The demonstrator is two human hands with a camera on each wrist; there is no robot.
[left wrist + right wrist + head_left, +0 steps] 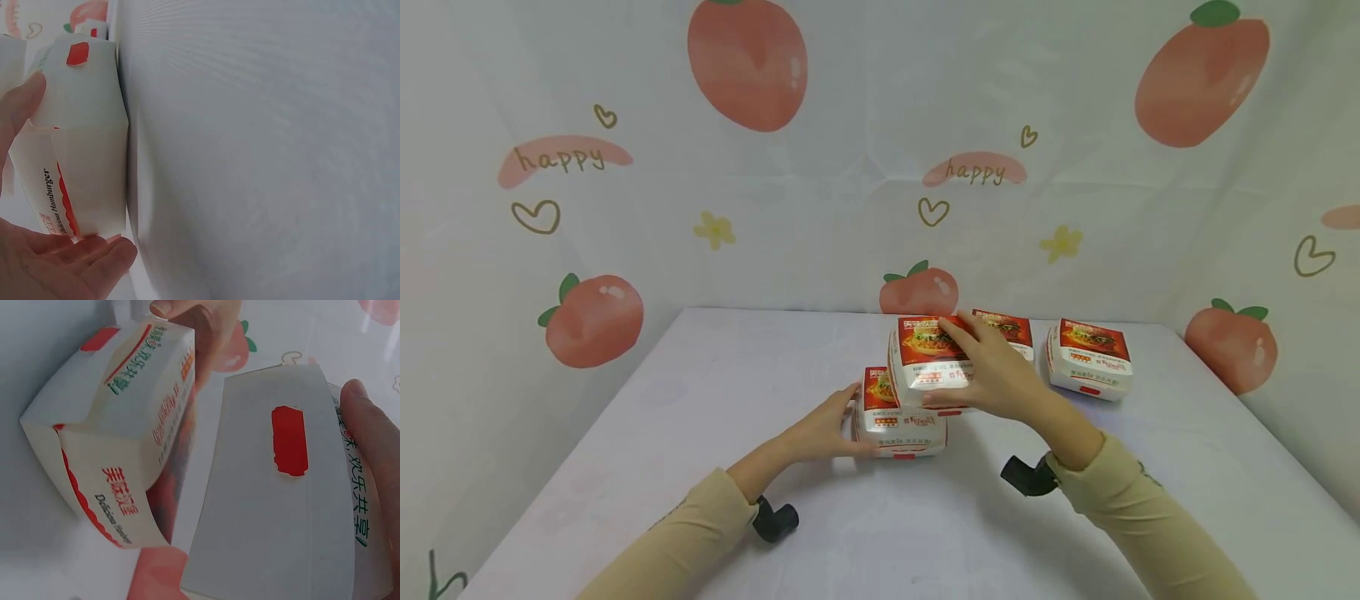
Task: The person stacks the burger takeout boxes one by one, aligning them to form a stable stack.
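Note:
A white hamburger box with a red burger picture on its lid, the lower box point(901, 437), sits on the table near the middle. My left hand point(820, 432) holds it at its left side, thumb at the near face and fingers round the far side; in the left wrist view its side point(81, 125) shows between them. My right hand point(1003, 379) grips a second, matching box, the raised box point(921, 379), by its right side. It hangs above the lower one and hides part of its lid. The right wrist view shows the raised box's underside point(250, 512), with a gap between the boxes.
Behind my right hand stands another hamburger box point(1021, 333), partly hidden. One more box point(1088, 367) rests at the back right of the white-covered table point(700, 367). A printed cloth backdrop point(820, 217) rises behind the table. Black wrist mounts point(1028, 477) hang below both forearms.

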